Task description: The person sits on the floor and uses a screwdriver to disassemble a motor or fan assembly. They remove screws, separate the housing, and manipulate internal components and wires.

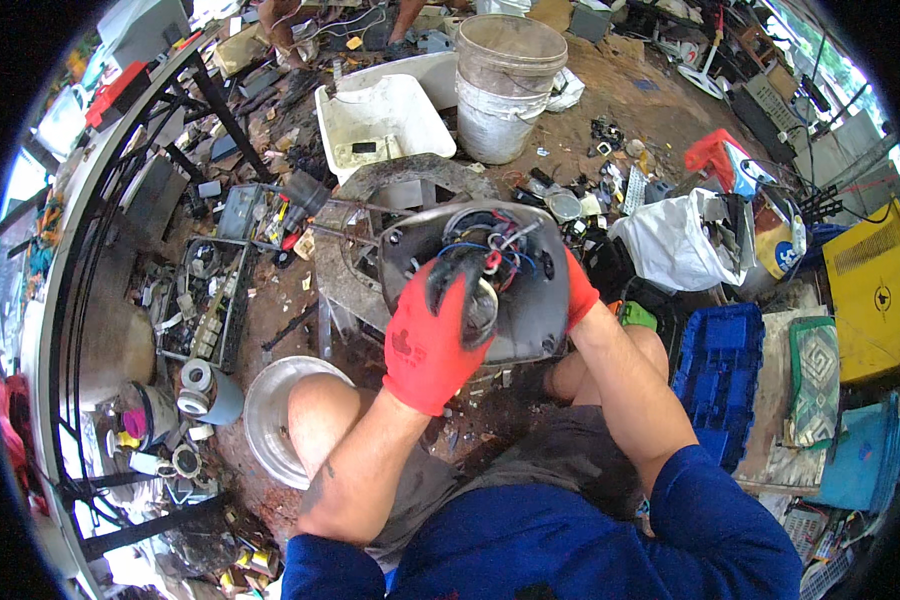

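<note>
In front of me is a dark grey, squarish housing (pixel 532 318), tilted with its hollow inside toward me. A bundle of black, blue and red wires (pixel 495 240) fills its upper middle. My left hand (pixel 432 335), in a red glove with black fingers, is closed on a round metal part (pixel 482 312) inside the housing, below the wires. My right hand (pixel 579 290), also in a red glove, grips the housing's right edge; its fingers are hidden behind it. A round, worn metal stand (pixel 345 265) shows behind and left of the housing.
A white basin (pixel 385 115) and stacked buckets (pixel 510 90) stand beyond. Right are a white sack (pixel 675 245), a blue plastic case (pixel 715 380) and a yellow panel (pixel 870 290). Left are a crate of parts (pixel 205 300), a metal bowl (pixel 270 420) and a black rack (pixel 80 350). Scrap litters the floor.
</note>
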Demonstrator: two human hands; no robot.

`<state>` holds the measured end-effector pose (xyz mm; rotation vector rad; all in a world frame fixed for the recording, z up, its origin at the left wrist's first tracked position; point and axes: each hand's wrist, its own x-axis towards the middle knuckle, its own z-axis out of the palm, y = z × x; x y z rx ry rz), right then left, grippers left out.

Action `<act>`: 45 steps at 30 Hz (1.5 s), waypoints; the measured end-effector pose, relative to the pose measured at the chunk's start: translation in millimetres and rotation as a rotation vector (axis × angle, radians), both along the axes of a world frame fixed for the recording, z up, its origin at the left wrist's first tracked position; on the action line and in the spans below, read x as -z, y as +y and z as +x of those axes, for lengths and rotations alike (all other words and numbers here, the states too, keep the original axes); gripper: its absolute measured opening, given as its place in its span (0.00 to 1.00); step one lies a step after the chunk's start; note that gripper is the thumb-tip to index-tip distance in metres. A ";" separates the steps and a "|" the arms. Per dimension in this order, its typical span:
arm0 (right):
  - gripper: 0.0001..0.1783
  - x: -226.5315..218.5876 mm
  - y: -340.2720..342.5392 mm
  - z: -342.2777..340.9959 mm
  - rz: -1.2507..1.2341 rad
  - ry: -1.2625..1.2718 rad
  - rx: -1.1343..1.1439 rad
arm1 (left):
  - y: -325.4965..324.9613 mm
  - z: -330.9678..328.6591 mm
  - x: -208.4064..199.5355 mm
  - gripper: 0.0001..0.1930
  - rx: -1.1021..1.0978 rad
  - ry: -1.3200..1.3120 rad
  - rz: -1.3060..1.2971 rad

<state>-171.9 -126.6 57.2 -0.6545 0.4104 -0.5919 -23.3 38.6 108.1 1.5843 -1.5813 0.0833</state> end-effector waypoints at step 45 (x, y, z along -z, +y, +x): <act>0.16 -107.5 -8.5 18.6 -0.835 -0.059 0.670 | -41.0 61.2 14.9 0.33 0.150 -0.169 0.406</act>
